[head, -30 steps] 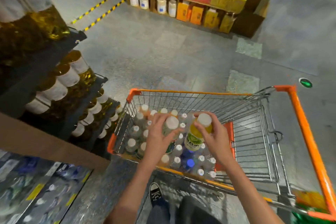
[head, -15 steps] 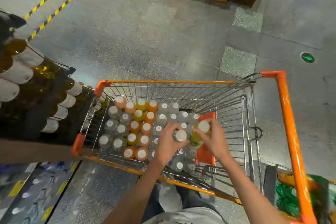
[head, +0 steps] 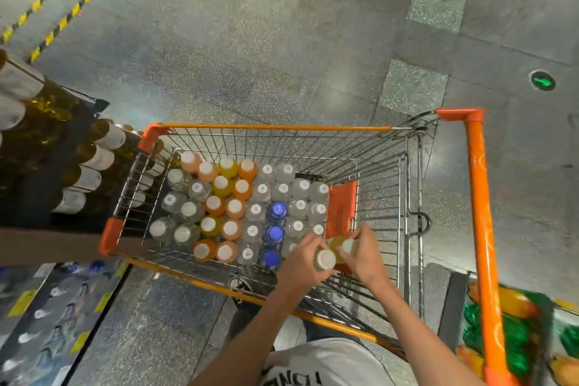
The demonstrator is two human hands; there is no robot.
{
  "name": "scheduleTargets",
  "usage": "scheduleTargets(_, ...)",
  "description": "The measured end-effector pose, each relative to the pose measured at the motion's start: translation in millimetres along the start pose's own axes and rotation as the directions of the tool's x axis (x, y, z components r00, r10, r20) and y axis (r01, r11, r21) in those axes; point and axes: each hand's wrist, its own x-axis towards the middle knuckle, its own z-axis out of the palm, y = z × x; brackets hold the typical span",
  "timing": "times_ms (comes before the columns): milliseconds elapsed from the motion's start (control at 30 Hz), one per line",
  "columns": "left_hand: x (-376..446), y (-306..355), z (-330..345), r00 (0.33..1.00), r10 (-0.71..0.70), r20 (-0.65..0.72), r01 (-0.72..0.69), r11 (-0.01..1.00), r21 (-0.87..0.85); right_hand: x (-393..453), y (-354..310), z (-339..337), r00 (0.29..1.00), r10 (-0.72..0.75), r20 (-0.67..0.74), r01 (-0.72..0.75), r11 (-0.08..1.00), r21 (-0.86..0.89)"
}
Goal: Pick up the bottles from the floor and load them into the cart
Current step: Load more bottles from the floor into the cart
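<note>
An orange-trimmed wire cart (head: 275, 127) stands below me, its basket packed with several upright bottles (head: 238, 207): clear, orange, yellow and blue-capped. Over the basket's near right part, my left hand (head: 302, 263) grips a white-capped bottle (head: 324, 259). Beside it my right hand (head: 363, 255) holds a yellow white-capped bottle (head: 340, 244). Both bottles sit low, next to the orange flap (head: 341, 208). Their lower parts are hidden by my fingers.
A dark shelf of amber bottles (head: 62, 150) stands close on the left. Wrapped bottle packs (head: 47, 323) lie at lower left. The cart's orange handle bar (head: 479, 213) runs down the right, with green and yellow goods (head: 517, 332) beyond it. Grey floor lies ahead.
The camera has tilted further down over the cart. Both hands have lowered the two bottles deeper into the basket, toward its near right part.
</note>
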Motion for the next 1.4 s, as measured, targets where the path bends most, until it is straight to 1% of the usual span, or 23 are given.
scheduleTargets(67,1,0,1,1.0,0.012,0.024,-0.014,0.999,0.049,2,2,-4,0.999,0.036,0.025,-0.035,0.998,-0.044)
scheduleTargets(133,1,1,1,0.998,0.026,0.054,-0.031,0.995,0.091,5,5,-6,0.997,0.067,0.039,-0.065,0.996,-0.053)
scheduleTargets(267,-6,-4,4,0.984,0.017,0.18,-0.055,0.976,0.212,11,4,-9,0.996,0.086,0.038,-0.083,0.994,-0.07)
scheduleTargets(333,-9,-7,6,0.976,0.014,0.218,-0.06,0.977,0.203,13,1,-10,0.996,0.08,0.027,-0.078,0.994,-0.072)
scheduleTargets(400,-7,-7,8,0.973,0.048,0.225,-0.085,0.984,0.156,16,-1,-11,0.997,0.073,0.039,-0.07,0.995,-0.076)
scheduleTargets(500,0,-4,15,0.966,0.14,0.218,-0.17,0.978,0.122,19,-3,-14,0.992,0.074,0.099,-0.064,0.993,-0.095)
scheduleTargets(533,1,-3,18,0.965,0.151,0.216,-0.179,0.977,0.117,20,-3,-16,0.989,0.084,0.123,-0.072,0.992,-0.101)
scheduleTargets(600,3,-2,27,0.972,0.132,0.195,-0.155,0.982,0.111,21,-4,-21,0.978,0.114,0.173,-0.092,0.988,-0.127)
scheduleTargets(700,5,2,42,0.975,0.088,0.205,-0.118,0.983,0.139,19,-3,-26,0.967,0.125,0.22,-0.089,0.982,-0.169)
scheduleTargets(833,5,5,59,0.981,-0.05,0.188,0.006,0.974,0.224,14,0,-32,0.976,0.07,0.206,-0.025,0.977,-0.214)
scheduleTargets(1000,3,-9,62,0.974,-0.133,0.181,0.097,0.976,0.194,12,-3,-39,0.973,0.057,0.225,0.012,0.955,-0.297)
scheduleTargets(1100,1,-23,64,0.945,-0.162,0.283,0.095,0.967,0.236,12,-6,-38,0.982,0.033,0.186,0.029,0.946,-0.322)
scheduleTargets(1200,1,-19,66,0.94,-0.15,0.306,0.064,0.96,0.273,11,-7,-36,0.989,0.024,0.149,0.024,0.95,-0.311)
scheduleTargets(1233,1,-17,66,0.941,-0.148,0.304,0.066,0.962,0.265,12,-6,-37,0.989,0.019,0.145,0.026,0.952,-0.305)
scheduleTargets(1300,1,-16,65,0.948,-0.142,0.285,0.095,0.981,0.172,12,-5,-38,0.988,0.006,0.155,0.042,0.951,-0.305)
scheduleTargets(1333,0,-19,65,0.952,-0.156,0.264,0.127,0.984,0.123,12,-5,-38,0.987,0.0,0.159,0.05,0.949,-0.311)
scheduleTargets(1400,1,-31,66,0.952,-0.188,0.241,0.169,0.981,0.096,12,-6,-39,0.986,0.0,0.167,0.055,0.945,-0.323)
